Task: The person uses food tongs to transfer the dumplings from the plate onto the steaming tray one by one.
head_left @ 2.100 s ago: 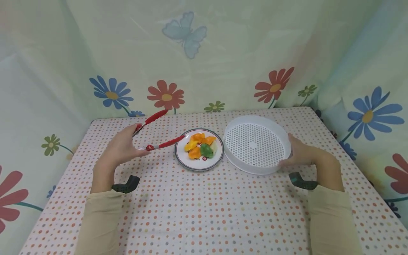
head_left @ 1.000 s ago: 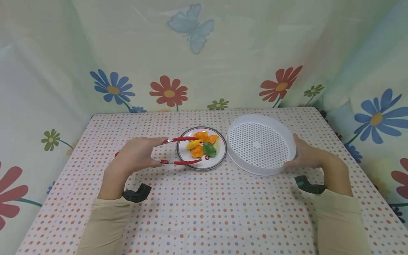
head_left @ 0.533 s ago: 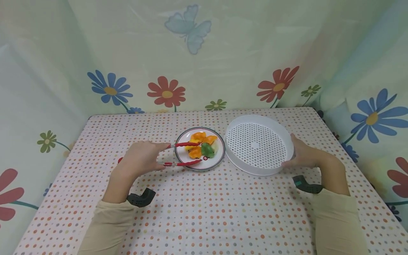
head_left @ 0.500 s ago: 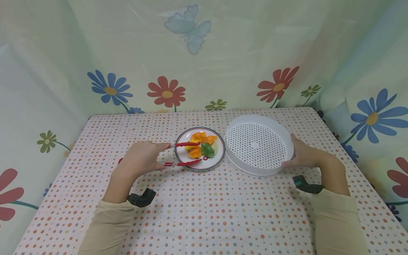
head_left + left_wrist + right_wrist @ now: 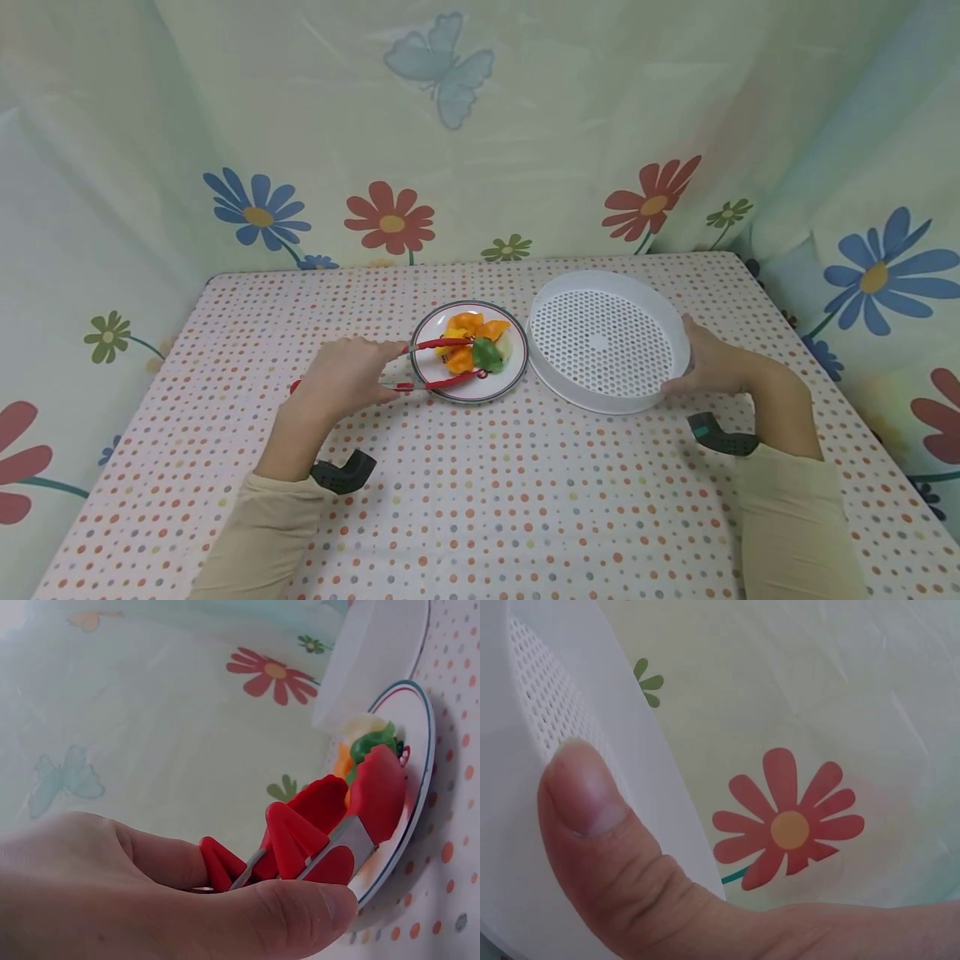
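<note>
We are looking down at a worktop (image 5: 480, 500) spread with dotted cloth. We are seeing the left hand (image 5: 347, 375) pinching red tongs (image 5: 442, 342) in a half-spread grip, which is holding the two arms apart over the left of the plate (image 5: 506, 382), seemingly to straddle the food: an orange dumpling (image 5: 460, 361) is lying between the arms, a green dumpling (image 5: 488, 355) by the tips. Whether these are touching anything, we cannot tell. Just right of the plate, the right hand (image 5: 708, 362) is cupping the right wall of a white perforated steamer tray (image 5: 570, 333) in a wide grip, probably steadying it. Compared with two seconds earlier, the tongs are reaching farther right, their tips standing closer together; plate and tray are keeping their places.
</note>
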{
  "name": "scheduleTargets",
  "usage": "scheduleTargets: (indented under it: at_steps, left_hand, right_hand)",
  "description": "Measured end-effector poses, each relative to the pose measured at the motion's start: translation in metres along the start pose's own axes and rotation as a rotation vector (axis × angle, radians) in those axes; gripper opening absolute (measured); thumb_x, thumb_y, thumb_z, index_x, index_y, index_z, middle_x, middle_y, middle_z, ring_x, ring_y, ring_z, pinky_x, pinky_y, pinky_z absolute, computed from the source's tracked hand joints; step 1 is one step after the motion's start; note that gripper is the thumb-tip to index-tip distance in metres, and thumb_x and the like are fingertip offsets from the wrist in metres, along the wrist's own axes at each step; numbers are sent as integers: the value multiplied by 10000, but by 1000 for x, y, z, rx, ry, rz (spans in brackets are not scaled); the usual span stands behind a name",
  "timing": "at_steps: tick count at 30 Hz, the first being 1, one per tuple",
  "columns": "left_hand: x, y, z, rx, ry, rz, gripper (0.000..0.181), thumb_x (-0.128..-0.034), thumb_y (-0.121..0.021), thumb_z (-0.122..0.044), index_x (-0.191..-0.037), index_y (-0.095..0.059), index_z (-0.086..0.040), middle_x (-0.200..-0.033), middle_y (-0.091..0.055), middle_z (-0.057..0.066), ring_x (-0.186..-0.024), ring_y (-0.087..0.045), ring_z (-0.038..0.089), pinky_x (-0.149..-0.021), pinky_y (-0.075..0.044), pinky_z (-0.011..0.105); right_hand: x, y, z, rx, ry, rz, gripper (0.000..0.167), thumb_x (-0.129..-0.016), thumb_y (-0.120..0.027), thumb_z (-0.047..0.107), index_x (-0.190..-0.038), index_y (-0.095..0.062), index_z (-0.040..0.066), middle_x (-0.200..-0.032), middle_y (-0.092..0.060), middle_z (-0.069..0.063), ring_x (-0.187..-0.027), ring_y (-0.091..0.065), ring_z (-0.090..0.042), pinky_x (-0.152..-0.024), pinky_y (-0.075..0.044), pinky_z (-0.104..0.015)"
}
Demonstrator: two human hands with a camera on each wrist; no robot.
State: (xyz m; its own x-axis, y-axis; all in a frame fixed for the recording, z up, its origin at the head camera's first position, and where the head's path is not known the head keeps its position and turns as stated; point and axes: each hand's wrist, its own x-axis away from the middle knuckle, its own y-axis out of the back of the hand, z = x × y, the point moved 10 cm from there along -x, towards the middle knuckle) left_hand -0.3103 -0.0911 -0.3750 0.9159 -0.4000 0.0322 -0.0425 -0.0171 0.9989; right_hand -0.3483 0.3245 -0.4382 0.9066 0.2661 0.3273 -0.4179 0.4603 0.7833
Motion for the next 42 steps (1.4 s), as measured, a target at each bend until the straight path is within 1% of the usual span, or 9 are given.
scheduleTargets:
  at_steps: [4,9,14,17,20,24,29,35,42]
  left_hand:
    - [-1,-5,0,10,26,27,709,-690,-833,-398,-1317,-582,-184,-759,-697,-9,-560,-484,129,-520,-397,231]
    - [-2,-13,3,26,58,88,709,-695,-824,-420,-1311,-584,-164,-784,-691,-18,-622,-514,134,-560,-429,252]
    - [-2,-20,8,72,82,145,718,-708,-811,-426,-1323,-571,-141,-774,-665,-22,-653,-495,147,-562,-390,269]
    - [-1,-22,9,89,85,152,724,-710,-810,-428,-1330,-567,-143,-835,-684,-13,-672,-489,150,-574,-381,271]
    - [-1,-23,11,105,87,160,728,-714,-806,-434,-1337,-561,-146,-832,-676,-22,-676,-487,150,-573,-376,271]
    - [1,-22,15,122,97,168,747,-708,-806,-444,-1343,-554,-143,-726,-617,-32,-642,-462,147,-550,-355,274]
    - [4,-19,21,130,113,167,753,-690,-817,-448,-1327,-570,-131,-673,-604,-19,-590,-463,137,-521,-362,261]
    - [6,-18,19,162,119,184,706,-709,-812,-417,-1312,-585,-128,-632,-561,-34,-571,-463,135,-515,-348,259]
    - [7,-13,16,130,75,167,683,-724,-803,-410,-1309,-588,-130,-641,-566,-38,-580,-472,131,-521,-358,252]
  right_hand:
    - [1,0,-1,5,-3,0,1330,-678,-846,342,-1449,143,-100,-1466,-80,-416,-1343,-122,-581,-1050,-166,-686]
    - [1,0,1,-12,1,6,1322,-684,-846,314,-1443,151,-107,-1464,-53,-425,-1343,-102,-587,-1051,-153,-688]
    - [1,-1,0,-20,2,5,1318,-683,-847,303,-1444,149,-106,-1464,-61,-422,-1344,-102,-585,-1055,-146,-686]
    - [1,-2,-1,-19,-6,9,1325,-683,-847,304,-1439,159,-110,-1460,-53,-429,-1340,-95,-591,-1052,-144,-690]
    - [1,-3,0,-17,-6,7,1320,-680,-848,305,-1442,147,-109,-1455,-77,-425,-1334,-119,-589,-1046,-163,-690]
    - [1,-2,3,-8,6,-2,1288,-679,-850,308,-1453,96,-101,-1449,-138,-403,-1328,-173,-572,-1042,-194,-685]
    - [2,-2,2,2,-11,5,1310,-683,-846,323,-1447,128,-107,-1454,-99,-418,-1330,-145,-585,-1041,-184,-690]
    - [0,0,1,15,-13,0,1329,-676,-848,336,-1445,141,-108,-1452,-100,-424,-1329,-147,-586,-1044,-185,-685]
    - [0,0,0,11,-3,-11,1319,-675,-848,339,-1452,124,-98,-1453,-122,-412,-1330,-165,-577,-1041,-196,-685]
